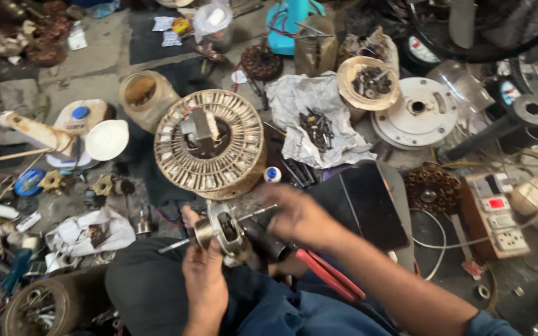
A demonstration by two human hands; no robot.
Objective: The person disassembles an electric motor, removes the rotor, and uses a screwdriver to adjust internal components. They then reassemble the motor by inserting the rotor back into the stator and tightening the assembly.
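My left hand (pixel 203 267) grips a small round metal motor part (pixel 222 229) with a shaft sticking out, held over my lap. My right hand (pixel 297 214) closes on the right side of the same part, by a thin metal rod (pixel 258 212). Red-handled pliers (pixel 326 272) lie on my lap just under my right wrist. A large round fan stator (pixel 210 143) with pale windings sits on the floor straight ahead of both hands.
Crumpled paper with dark screws (pixel 319 127), a bowl of small parts (pixel 368 81), a white round motor cover (pixel 421 112), a switch-and-socket board (pixel 496 214), a black flat pad (pixel 362 202), a plastic jar (pixel 144 93) and scattered scraps crowd the floor.
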